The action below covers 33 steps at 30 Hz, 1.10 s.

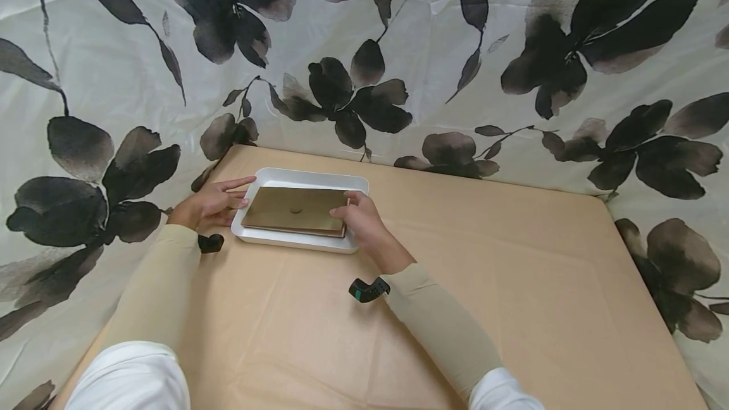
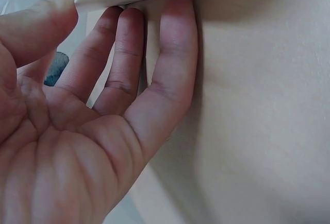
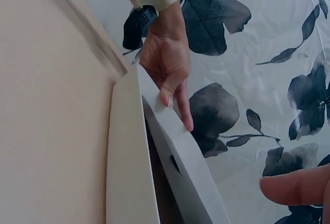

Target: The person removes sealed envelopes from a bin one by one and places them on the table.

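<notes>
A shallow white tray [image 1: 310, 176] sits on the covered table. In it lies a flat gold rectangular thing [image 1: 296, 207] with a small rounded mark in its middle; its exact kind does not show. At the tray's left end my left hand [image 1: 209, 204] holds the rim, the thumb [image 2: 41, 28] at the edge and the other fingers against the outer side, as the left wrist view shows. My right hand [image 1: 364, 226] grips the right end of the gold thing, thumb on top. In the right wrist view only one finger [image 3: 296, 187] of that hand shows, and its contact is hidden.
A tan cover [image 1: 484, 296] spreads over the table around the tray. White cloth [image 1: 444, 68] with dark flowers hangs behind and at both sides. Black wrist devices [image 1: 367, 290] sit under both wrists.
</notes>
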Available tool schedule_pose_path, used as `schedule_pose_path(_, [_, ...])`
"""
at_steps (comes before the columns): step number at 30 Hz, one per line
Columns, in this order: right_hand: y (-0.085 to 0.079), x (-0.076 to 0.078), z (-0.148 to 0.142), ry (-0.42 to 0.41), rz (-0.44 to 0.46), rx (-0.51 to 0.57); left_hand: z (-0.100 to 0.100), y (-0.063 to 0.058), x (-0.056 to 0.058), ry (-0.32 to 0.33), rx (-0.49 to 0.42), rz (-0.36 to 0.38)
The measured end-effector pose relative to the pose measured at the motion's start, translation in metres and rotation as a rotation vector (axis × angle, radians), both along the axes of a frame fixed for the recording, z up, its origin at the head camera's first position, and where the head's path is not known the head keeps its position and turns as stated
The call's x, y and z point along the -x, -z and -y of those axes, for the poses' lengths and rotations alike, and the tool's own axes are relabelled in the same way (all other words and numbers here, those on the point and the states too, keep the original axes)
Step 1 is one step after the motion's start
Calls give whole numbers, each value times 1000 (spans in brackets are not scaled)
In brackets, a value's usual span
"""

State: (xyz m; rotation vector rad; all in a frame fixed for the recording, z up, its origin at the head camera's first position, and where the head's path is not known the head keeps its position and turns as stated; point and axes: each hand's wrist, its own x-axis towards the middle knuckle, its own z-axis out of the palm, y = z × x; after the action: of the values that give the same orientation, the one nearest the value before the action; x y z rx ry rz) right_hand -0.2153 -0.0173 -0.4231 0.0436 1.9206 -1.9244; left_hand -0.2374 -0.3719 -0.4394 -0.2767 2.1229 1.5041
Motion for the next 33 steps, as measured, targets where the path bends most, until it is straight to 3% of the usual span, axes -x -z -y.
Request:
schedule_pose_path(8, [5, 8, 2, 5, -14, -18, -2, -3, -1, 8, 4, -1])
schedule_pose_path(15, [11, 20, 5, 63, -9, 84, -4, -5, 2, 14, -6, -15])
schedule_pose_path(20, [13, 24, 7, 57, 7, 132, -4, -5, 2, 6, -9, -11])
schedule_pose_path(33, [20, 23, 7, 78, -9, 72, -3, -4, -5, -5, -16, -2])
